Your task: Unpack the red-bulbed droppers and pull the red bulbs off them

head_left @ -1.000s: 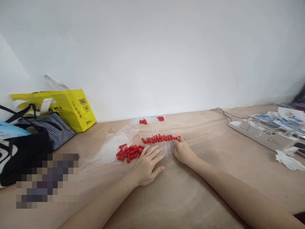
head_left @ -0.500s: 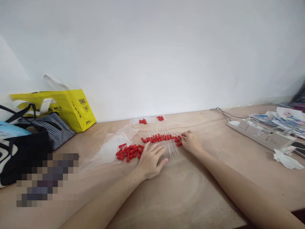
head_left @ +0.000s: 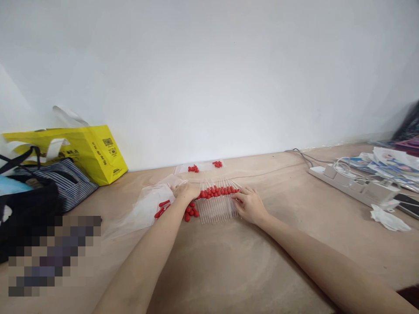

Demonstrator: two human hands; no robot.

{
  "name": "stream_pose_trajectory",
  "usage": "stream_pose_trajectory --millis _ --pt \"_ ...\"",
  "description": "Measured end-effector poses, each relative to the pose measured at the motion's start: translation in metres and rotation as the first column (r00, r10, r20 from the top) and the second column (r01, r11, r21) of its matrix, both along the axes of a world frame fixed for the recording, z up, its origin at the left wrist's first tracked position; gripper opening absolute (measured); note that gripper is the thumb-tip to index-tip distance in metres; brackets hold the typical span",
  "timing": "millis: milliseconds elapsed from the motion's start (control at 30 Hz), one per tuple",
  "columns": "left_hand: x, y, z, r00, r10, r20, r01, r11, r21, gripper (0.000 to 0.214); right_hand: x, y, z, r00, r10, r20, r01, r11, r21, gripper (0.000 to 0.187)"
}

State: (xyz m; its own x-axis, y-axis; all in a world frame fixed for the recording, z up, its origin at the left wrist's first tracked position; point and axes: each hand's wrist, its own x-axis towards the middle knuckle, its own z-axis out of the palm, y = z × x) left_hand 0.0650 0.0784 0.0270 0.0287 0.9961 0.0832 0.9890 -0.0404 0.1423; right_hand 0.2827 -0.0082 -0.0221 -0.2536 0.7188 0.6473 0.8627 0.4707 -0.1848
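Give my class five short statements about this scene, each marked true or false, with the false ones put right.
1. The right hand is at the right end of the row of red bulbs. True.
2. The clear tubes stand upright in a cup. False: they lie side by side on the table.
3. The left arm hides part of the loose bulbs. True.
4. The yellow bag is on the right. False: it is on the left.
5. The power strip is right of the right hand. True.
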Motion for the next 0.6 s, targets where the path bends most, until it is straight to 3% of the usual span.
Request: stream_pose_trajectory --millis 100,167,400,600 --pt "0.008 -0.002 0.007 0.99 0.12 -0.079 -0.124 0.991 -0.044 0.019 0.006 0.003 -0.001 0.998 -0.05 -0.032 0.048 0.998 -0.034 0.015" --pt "0.009 -0.006 0.015 0.985 0.136 -0.109 -0.142 0.989 -0.047 0.024 0.007 0.005 -0.001 0.997 -0.066 -0.046 0.064 0.997 -0.053 0.015" --pt "-0.002 -0.037 0.041 0.981 0.056 -0.185 -0.049 0.998 0.04 0.035 -0.003 -0.001 0.0 1.0 0.014 -0.006 -0.015 0.996 -0.093 0.017" --pt "-0.009 -0.074 0.038 0.981 -0.015 -0.195 0.038 0.993 0.116 0.033 -0.006 -0.002 0.0 1.0 0.017 -0.001 -0.017 0.99 -0.142 0.012"
